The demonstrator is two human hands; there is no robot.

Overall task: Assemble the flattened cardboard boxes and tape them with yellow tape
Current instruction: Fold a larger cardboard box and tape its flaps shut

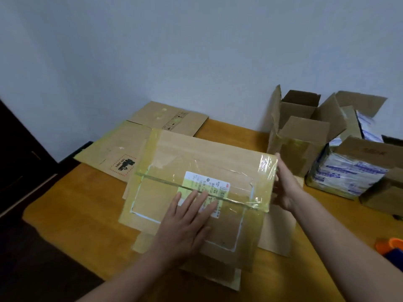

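Observation:
A flattened cardboard box (pixel 174 162) with yellow tape along its edges and a white shipping label (pixel 209 188) lies in the middle of the wooden table (pixel 72 192). My left hand (pixel 187 221) presses flat on it, fingers straight over the label. My right hand (pixel 283 186) grips the box's right edge near the taped corner. More flattened boxes (pixel 117 155) lie under and behind it at the left. An orange and blue object (pixel 392 247), possibly a tape dispenser, shows at the right edge.
Assembled open boxes (pixel 303 136) stand at the back right against the wall, one wrapped in printed tape (pixel 349 173). Another flat carton (pixel 174 118) lies at the back. A dark cabinet (pixel 19 162) borders the table's left side.

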